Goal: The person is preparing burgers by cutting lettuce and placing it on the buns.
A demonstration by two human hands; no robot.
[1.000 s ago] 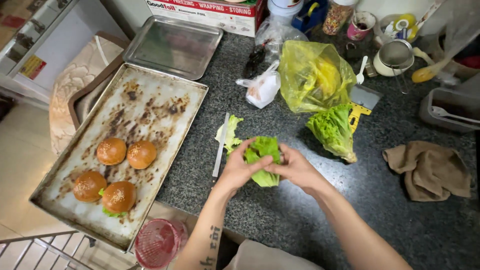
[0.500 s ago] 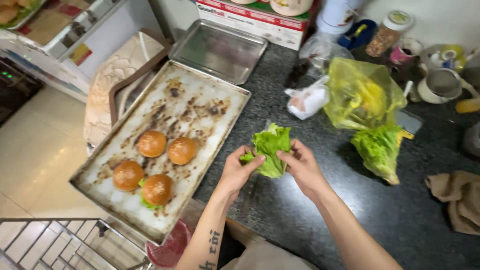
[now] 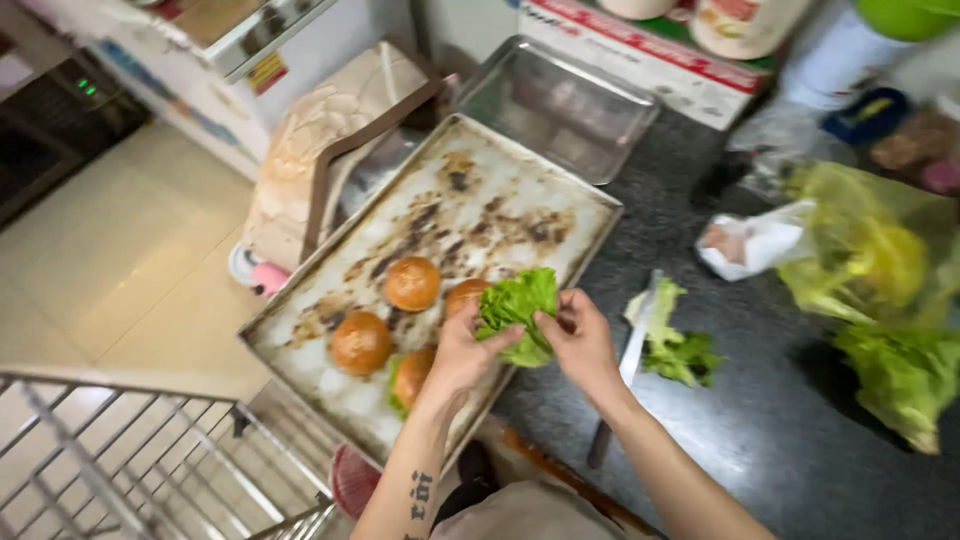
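lettuce leaf pinched between both sets of fingertips, left hand below-left, right hand at right, above baking tray of buns

The left hand and right hand hold one lettuce leaf between them, fingers pinching its edges, above the near right edge of a scorched baking tray. Four burger buns sit on the tray; one shows green lettuce beneath it. A knife lies on the dark countertop beside loose lettuce pieces. A yellow plastic bag lies further right.
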